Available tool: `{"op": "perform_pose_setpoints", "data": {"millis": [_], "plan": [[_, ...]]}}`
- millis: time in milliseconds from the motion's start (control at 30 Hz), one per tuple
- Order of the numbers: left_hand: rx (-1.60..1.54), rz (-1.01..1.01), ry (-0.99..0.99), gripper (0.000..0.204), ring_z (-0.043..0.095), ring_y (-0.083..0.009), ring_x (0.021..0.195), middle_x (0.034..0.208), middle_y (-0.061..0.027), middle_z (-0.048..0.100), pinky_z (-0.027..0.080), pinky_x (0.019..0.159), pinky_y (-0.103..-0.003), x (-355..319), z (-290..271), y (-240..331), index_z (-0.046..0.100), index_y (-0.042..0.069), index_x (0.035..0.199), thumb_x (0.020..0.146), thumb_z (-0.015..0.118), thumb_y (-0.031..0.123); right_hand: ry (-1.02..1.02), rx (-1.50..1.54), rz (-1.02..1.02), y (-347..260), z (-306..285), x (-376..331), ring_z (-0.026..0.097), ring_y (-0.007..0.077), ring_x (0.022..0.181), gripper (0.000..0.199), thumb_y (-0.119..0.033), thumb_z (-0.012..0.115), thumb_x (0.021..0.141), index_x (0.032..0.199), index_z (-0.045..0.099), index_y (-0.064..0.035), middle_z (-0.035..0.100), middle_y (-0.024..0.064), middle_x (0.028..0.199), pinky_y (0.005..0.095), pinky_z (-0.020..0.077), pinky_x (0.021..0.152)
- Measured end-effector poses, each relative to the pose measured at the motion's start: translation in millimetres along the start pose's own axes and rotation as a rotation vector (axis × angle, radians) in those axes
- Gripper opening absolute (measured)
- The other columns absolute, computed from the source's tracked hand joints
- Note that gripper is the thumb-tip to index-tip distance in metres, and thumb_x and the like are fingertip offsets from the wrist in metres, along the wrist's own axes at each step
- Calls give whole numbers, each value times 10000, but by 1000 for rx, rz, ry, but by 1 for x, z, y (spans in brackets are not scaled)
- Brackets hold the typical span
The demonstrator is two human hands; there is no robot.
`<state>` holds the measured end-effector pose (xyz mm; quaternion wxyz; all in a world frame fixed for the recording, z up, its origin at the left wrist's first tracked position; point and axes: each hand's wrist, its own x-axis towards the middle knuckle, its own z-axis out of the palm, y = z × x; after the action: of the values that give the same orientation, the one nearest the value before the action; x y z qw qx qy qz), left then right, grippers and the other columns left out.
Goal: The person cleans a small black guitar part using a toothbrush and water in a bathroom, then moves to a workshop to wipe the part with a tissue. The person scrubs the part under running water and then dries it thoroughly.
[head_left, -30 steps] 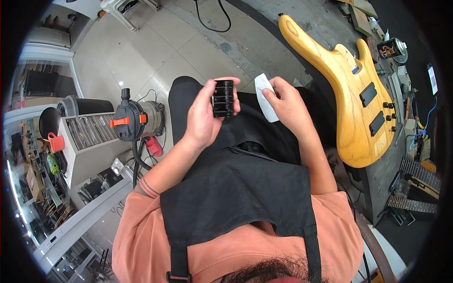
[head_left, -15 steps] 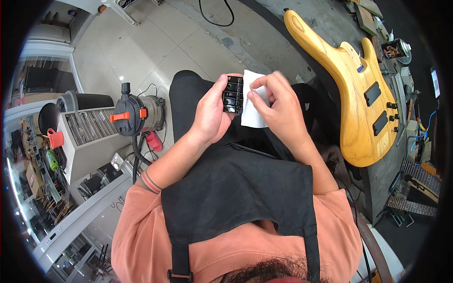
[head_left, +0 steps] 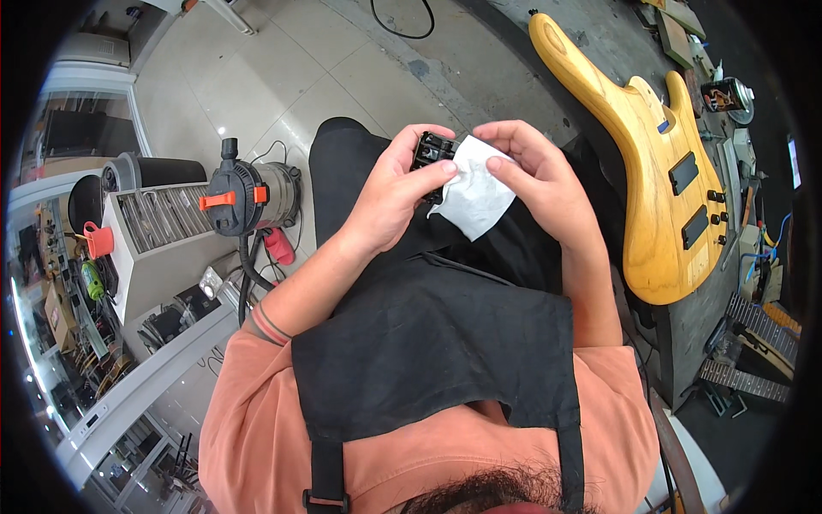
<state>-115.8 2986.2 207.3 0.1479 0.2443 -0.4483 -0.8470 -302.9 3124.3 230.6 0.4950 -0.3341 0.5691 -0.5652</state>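
Note:
Above my lap, my left hand (head_left: 383, 204) is closed around a black metal bass guitar bridge (head_left: 433, 149) with a row of saddles. Its thumb lies across the bridge at the edge of a white cloth or paper wipe (head_left: 474, 194). The wipe hangs creased over the bridge's right side and hides part of it. My right hand (head_left: 550, 190) pinches the wipe's right edge, thumb on top and fingers curled behind. Both hands are close together, with the wipe between them.
On the dark workbench (head_left: 582, 38) to the right lies a light wood bass body (head_left: 648, 197) with black pickups and knobs. A spray can (head_left: 723, 96) stands beyond it. At left are a shop vacuum (head_left: 235, 201) and a grey cabinet (head_left: 141, 270). Fretted necks (head_left: 747, 380) lie at lower right.
My left hand has tilted the bridge and laid its thumb over it. The wipe has turned and now covers more of the bridge. My right hand has shifted right, its fingers behind the wipe.

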Motion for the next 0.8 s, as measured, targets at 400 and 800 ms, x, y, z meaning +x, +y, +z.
{"op": "perform_pose_setpoints", "data": {"millis": [400, 800], "plan": [[90, 111, 30, 274, 619, -62, 930, 1023, 1, 655, 506, 811, -255, 9, 1, -8, 610, 42, 1268, 1047, 716, 166, 144, 78, -27, 8, 4, -5, 644, 98, 1096, 226, -150, 660, 1115, 1284, 671, 0, 707, 29, 1142, 264, 502, 972], [-246, 9, 154, 234, 685, -121, 957, 1084, -35, 680, 575, 833, -313, 17, 0, -12, 608, 50, 1269, 1079, 643, 182, 279, 719, 139, 43, 35, -15, 595, 260, 1355, 638, -169, 691, 1077, 1594, 334, -57, 596, 164, 1456, 421, 461, 1153]]}}
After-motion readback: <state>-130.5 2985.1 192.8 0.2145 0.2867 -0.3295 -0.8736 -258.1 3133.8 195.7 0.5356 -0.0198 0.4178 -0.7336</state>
